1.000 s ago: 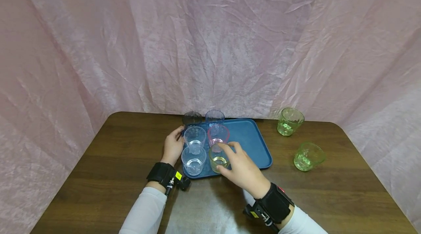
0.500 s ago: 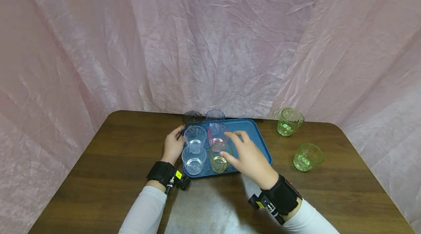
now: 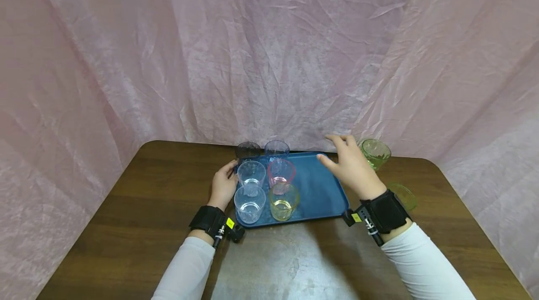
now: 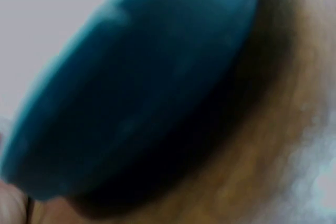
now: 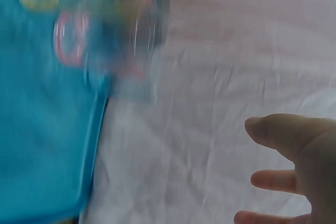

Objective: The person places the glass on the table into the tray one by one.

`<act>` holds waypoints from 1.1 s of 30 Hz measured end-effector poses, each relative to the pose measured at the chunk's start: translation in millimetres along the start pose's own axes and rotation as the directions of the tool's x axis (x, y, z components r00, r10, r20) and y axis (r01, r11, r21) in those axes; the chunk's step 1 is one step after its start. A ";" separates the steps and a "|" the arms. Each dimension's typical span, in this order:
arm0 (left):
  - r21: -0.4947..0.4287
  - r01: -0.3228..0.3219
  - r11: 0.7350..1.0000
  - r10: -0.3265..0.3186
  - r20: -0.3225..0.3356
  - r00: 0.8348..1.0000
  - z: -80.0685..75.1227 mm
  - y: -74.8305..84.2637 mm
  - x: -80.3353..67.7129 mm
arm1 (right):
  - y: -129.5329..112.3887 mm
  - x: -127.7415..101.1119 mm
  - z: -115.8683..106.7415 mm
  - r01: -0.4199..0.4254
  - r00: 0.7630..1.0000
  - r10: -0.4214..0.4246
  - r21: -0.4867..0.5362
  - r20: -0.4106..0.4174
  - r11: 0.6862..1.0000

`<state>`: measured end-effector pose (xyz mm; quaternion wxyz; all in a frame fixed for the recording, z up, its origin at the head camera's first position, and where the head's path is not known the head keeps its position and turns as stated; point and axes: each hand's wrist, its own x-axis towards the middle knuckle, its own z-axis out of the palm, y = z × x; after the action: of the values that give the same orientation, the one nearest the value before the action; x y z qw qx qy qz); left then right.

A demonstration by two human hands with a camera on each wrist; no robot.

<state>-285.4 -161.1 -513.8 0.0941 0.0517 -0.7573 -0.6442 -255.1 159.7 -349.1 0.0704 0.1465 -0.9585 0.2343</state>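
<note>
My left hand point(image 3: 222, 187) holds the left rim of the blue tray point(image 3: 320, 194), its fingertips partly hidden beside the glasses. Along the tray's left half stand a dark glass point(image 3: 248, 151), a blue glass point(image 3: 276, 150), two clear glasses point(image 3: 250, 206), a pink-rimmed glass point(image 3: 281, 172) and a yellow glass point(image 3: 284, 205). Over the tray's right edge my right hand point(image 3: 357, 171) is in the air, fingers spread and holding nothing. Nearest it is a green glass point(image 3: 376, 151); a second green glass point(image 3: 403, 195) is mostly hidden behind the wrist.
The brown wooden table point(image 3: 139, 206) carries everything. Pink cloth point(image 3: 269, 56) hangs right behind its far edge, close to the back glasses. The tray's right half is bare blue surface.
My right hand has let go of the yellow glass, leaving it on the tray, and has moved right and away toward the green glasses. My left hand has stayed at the tray.
</note>
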 end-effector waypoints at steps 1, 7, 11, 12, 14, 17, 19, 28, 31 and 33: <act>-0.001 -0.002 1.000 0.002 0.001 1.000 0.2 0.3 -0.1 | 5.8 4.1 -3.7 -0.010 1.000 0.010 -0.002 -0.003 1.000; 0.004 0.010 1.000 -0.010 0.009 1.000 1.6 0.7 -1.6 | 39.8 17.8 -26.5 -0.099 0.995 0.099 -0.026 0.007 0.995; 0.004 0.012 1.000 -0.012 0.009 1.000 1.6 -0.5 -0.4 | 58.3 15.3 -38.5 -0.182 0.982 0.183 -0.033 0.037 0.983; 0.003 0.011 1.000 -0.011 0.009 1.000 1.3 -1.0 0.2 | 63.6 13.8 -40.5 -0.196 0.979 0.198 -0.039 0.040 0.980; 0.000 0.010 1.000 -0.010 0.008 1.000 0.7 -1.4 0.9 | 73.6 9.4 -44.2 -0.218 0.975 0.219 -0.042 0.040 0.975; -0.008 0.014 1.000 -0.014 0.011 1.000 0.1 -1.5 1.1 | 87.8 0.3 -49.1 -0.233 0.971 0.235 -0.058 0.035 0.971; -0.009 0.017 1.000 -0.017 0.014 1.000 -0.2 -1.0 0.8 | 96.7 -7.0 -51.5 -0.243 0.969 0.246 -0.072 0.033 0.967; 0.024 -0.025 0.999 0.024 0.009 1.000 -1.0 0.8 1.9 | 127.9 -42.2 -57.6 -0.265 0.955 0.276 -0.108 0.111 0.958; 0.030 -0.036 0.999 0.035 0.007 0.999 -1.0 1.5 1.6 | 134.7 -51.8 -55.6 -0.266 0.952 0.279 -0.109 0.129 0.958; 0.032 -0.032 0.999 0.032 0.009 0.999 -0.8 0.8 1.3 | 138.7 -57.9 -52.3 -0.263 0.952 0.276 -0.110 0.131 0.959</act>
<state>-286.5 -162.0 -512.9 0.1001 0.0384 -0.7688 -0.6305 -240.3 316.2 -374.2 -0.0254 0.0275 -0.9818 0.1864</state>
